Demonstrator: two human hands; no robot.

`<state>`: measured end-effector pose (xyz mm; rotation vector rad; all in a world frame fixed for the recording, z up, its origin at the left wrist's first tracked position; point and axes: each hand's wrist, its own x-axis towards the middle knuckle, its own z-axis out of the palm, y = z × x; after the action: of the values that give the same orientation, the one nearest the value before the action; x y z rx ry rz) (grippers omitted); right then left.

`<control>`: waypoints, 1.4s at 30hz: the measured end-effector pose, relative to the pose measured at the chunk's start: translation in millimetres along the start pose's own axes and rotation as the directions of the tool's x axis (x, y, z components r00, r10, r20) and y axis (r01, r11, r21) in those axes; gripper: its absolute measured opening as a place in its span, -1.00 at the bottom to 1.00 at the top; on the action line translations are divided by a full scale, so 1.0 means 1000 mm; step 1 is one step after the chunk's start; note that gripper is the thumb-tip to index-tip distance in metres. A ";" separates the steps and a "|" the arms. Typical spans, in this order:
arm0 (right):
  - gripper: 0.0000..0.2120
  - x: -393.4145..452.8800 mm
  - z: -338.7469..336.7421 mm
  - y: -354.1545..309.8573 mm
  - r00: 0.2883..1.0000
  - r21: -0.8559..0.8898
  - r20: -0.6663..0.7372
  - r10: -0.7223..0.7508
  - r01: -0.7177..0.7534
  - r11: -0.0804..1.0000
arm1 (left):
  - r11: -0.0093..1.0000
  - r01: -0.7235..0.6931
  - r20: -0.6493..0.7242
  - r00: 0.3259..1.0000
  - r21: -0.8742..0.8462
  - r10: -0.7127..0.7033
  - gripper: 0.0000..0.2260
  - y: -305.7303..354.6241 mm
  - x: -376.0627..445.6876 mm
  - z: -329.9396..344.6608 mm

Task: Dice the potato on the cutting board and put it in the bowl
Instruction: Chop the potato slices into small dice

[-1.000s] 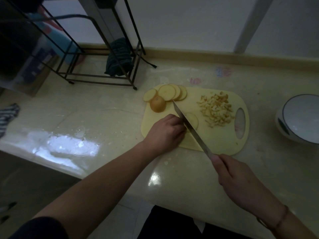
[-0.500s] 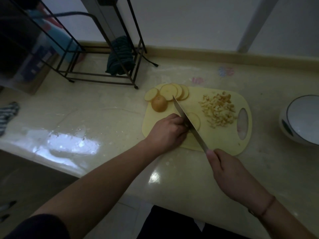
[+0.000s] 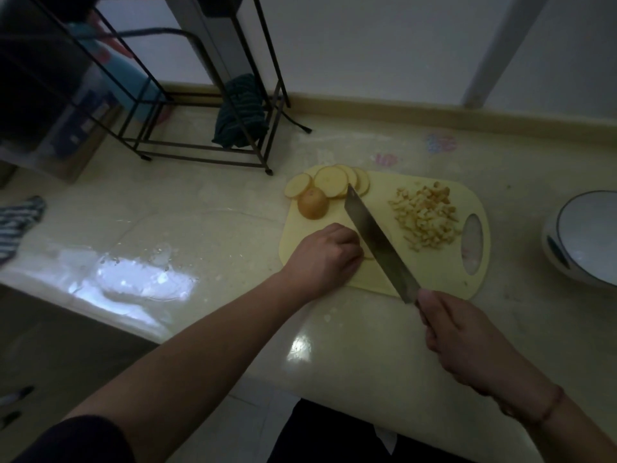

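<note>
Two hands on the job: left hand (image 3: 325, 253) is curled knuckles-up on a potato slice (image 3: 370, 252), probably pinning it, while right hand (image 3: 467, 335) grips the knife (image 3: 377, 240), blade laid over it. Slice is mostly hidden. Diced pile (image 3: 424, 220) and spare slices (image 3: 329, 183) sit on the cutting board (image 3: 434, 272); bowl (image 3: 587, 238) is cut off at the right edge.

The left hand (image 3: 325, 255) lies knuckles up, fingers curled under; in this dim view what they press is mostly hidden beneath them. Its bare forearm runs back to the near left, ending in a dark sleeve. The right hand (image 3: 467, 342), nearer and to the right, grips a knife (image 3: 379, 243) by the handle, a thin band around its wrist.
</note>
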<state>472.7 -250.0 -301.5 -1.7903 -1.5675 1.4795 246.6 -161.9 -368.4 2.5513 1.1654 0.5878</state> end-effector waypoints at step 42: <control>-0.48 -0.003 0.006 -0.004 1.000 -0.001 0.016 0.002 -0.002 1.000 | 1.000 -0.021 -0.046 0.999 -0.014 0.021 -0.83 -0.006 -0.005 0.004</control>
<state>466.3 -253.4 -299.3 -1.7849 -1.5752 1.4982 241.4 -162.7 -375.2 2.5534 1.1462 0.6614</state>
